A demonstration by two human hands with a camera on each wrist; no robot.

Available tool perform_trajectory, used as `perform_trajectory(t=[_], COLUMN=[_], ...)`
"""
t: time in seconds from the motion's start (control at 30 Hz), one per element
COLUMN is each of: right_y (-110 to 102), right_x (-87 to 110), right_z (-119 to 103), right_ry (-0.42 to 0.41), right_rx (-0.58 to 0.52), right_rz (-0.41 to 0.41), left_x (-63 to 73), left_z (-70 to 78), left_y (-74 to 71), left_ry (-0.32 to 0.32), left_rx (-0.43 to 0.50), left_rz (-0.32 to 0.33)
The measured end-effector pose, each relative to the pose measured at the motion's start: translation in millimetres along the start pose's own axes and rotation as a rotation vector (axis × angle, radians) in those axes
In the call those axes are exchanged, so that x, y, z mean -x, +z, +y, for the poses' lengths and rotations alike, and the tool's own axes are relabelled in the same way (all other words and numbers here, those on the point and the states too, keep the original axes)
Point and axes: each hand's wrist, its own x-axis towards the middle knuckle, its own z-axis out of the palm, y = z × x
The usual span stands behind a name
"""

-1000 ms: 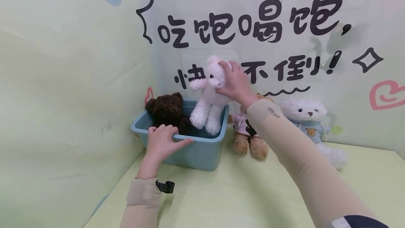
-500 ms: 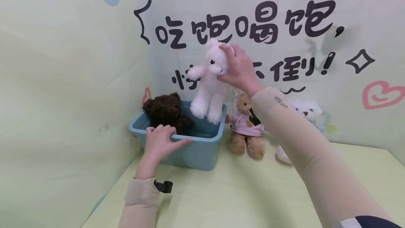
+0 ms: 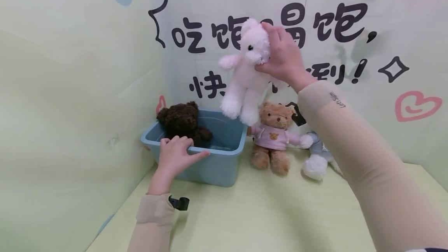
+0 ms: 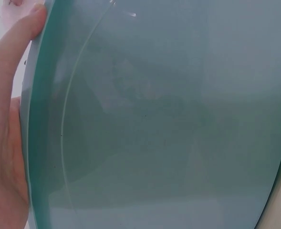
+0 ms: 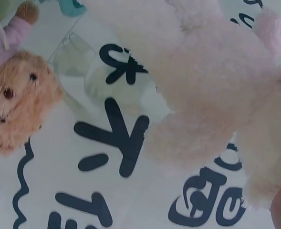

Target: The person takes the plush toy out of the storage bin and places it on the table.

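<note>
The right hand (image 3: 282,55) grips the pale teddy (image 3: 246,75) by its head, thumb near the chin; the left hand (image 3: 176,154) hooks its fingers over the near rim of the blue box (image 3: 210,168), thumb stretched along the rim, probably to steady it; the teddy is in the air, its body and legs hanging down, likely because only the head is held; it lies just left of the right hand's palm and well up and right of the left hand, its feet near the box's right end; inside the box, at the left, sits a dark brown bear (image 3: 179,119); just right of the box a tan bear (image 3: 269,141) sits on the table (image 3: 245,217); past it, a white bear (image 3: 315,166) is mostly hidden by the right sleeve (image 3: 357,151).
</note>
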Motion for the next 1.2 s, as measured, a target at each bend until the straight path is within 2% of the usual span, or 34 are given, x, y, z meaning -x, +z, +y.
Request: perform_trajectory(t=[0.33,0.47,0.67,0.83,1.2], right_y=[-45,-60,-75,-89,-119], right_x=[21.1,35.8,57.4,80.7,144.3], right_z=[29,41,56,69,94], right_ry=[0.078,0.105,0.094,0.112,0.159], right_rx=[0.015,0.038,0.059,0.066,0.09], right_rz=[-0.091,-0.14,-0.233,-0.293,-0.367], left_x=[-3.3,-0.5,6.7,5.9,-3.7], left_z=[-2.6,-4.5,-6.0,-5.7,-1.6], left_y=[3.4,4.5,5.2,6.1,5.4], left_ry=[-0.006,-0.004,-0.017,-0.009,0.023], left_rx=[0.008,0.008,0.012,0.016,0.014], left_rz=[0.003,0.006,0.008,0.011,-0.005])
